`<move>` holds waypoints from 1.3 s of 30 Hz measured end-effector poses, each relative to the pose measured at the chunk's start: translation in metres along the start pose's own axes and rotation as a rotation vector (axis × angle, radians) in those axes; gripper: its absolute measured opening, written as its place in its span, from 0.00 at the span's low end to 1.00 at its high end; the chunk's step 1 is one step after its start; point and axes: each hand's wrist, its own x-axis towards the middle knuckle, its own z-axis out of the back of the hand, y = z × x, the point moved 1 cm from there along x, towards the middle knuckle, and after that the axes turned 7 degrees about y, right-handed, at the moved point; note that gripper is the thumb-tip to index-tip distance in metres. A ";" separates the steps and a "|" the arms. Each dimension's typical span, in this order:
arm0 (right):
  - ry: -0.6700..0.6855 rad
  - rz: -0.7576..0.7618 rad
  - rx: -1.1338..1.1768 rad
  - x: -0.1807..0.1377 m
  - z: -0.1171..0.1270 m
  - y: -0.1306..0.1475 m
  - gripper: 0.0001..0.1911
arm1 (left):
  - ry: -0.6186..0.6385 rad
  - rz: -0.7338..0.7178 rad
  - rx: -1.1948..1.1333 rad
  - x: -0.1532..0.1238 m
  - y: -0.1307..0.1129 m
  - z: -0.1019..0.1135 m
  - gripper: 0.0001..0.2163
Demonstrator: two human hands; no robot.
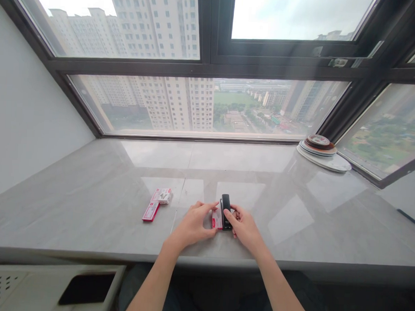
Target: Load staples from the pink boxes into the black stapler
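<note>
A small black stapler stands on the grey stone sill, just beyond my two hands. My right hand grips it from the right, fingers curled round its side. My left hand is closed from the left, thumb and fingers pinching a small red and white box held against the stapler. Left of my hands lie two more red and white boxes: one open, one flat and narrow.
A stack of round plates or discs sits at the far right of the sill by the window frame. Large windows run along the back. A white perforated unit with a dark opening is below the sill's front edge at the left.
</note>
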 end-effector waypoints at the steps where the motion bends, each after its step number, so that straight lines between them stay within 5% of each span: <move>1: -0.010 -0.001 -0.005 -0.001 -0.001 0.000 0.30 | -0.002 0.004 -0.011 0.000 -0.001 -0.001 0.38; 6: -0.041 -0.019 0.003 -0.002 -0.002 0.001 0.31 | -0.127 0.067 0.003 -0.013 0.003 0.003 0.30; 9: -0.055 -0.031 0.020 -0.003 -0.003 0.002 0.31 | -0.504 0.411 0.199 -0.037 0.026 0.021 0.17; 12: -0.056 -0.035 0.020 -0.004 -0.004 0.003 0.31 | -0.779 0.805 0.450 -0.069 0.057 0.042 0.21; 16: -0.065 -0.042 0.023 -0.003 -0.004 0.001 0.31 | -0.560 0.846 0.515 -0.094 0.079 0.054 0.23; 24: -0.053 -0.041 0.021 -0.002 -0.004 0.000 0.30 | -0.065 0.365 0.205 -0.082 0.044 0.041 0.29; 33: -0.037 -0.018 0.000 -0.003 -0.002 0.001 0.30 | -0.072 0.047 0.076 0.000 -0.002 0.015 0.24; 39: -0.020 -0.019 0.009 -0.009 -0.003 0.000 0.29 | 0.026 -0.039 0.100 0.012 -0.010 -0.007 0.25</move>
